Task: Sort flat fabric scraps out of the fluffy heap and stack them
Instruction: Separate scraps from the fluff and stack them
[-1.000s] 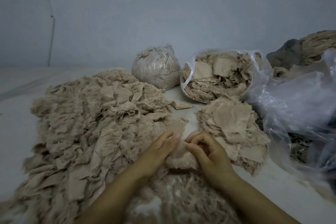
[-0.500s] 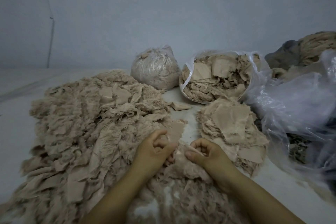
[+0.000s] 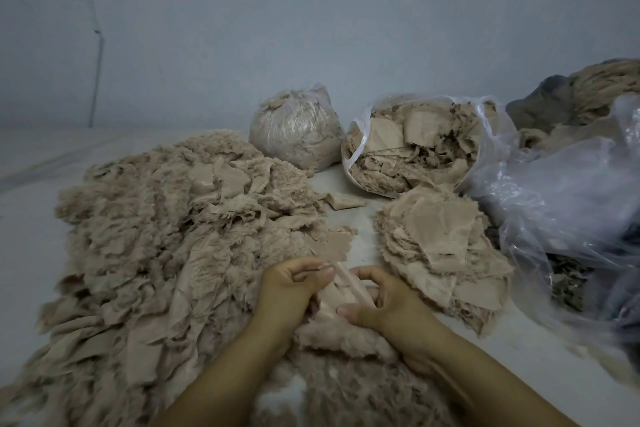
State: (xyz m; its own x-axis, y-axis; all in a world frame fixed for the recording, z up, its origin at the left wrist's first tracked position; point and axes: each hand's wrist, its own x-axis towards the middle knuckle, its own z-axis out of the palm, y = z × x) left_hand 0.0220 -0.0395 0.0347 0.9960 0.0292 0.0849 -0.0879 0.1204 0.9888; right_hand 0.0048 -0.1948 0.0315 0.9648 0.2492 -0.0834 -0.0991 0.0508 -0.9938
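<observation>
A big heap of beige fluffy scraps (image 3: 166,239) covers the left and the near middle of the surface. At its right edge both my hands hold one flat beige fabric scrap (image 3: 341,291), its smooth side up and fluff hanging below. My left hand (image 3: 291,288) grips its left edge with curled fingers and thumb. My right hand (image 3: 388,302) pinches its right side, thumb on top. Just to the right lies a stack of flat scraps (image 3: 440,246).
A tied clear bag of fluff (image 3: 294,132) stands behind the heap. An open plastic bag of flat scraps (image 3: 415,146) sits behind the stack. Crumpled clear plastic bags (image 3: 561,204) and dark bundles (image 3: 568,97) fill the right side. One loose scrap (image 3: 344,201) lies between.
My hands have drawn a scrap up out of the fluff near me and turned it, so its smooth side now shows between them. Both hands sit slightly lower and closer to me.
</observation>
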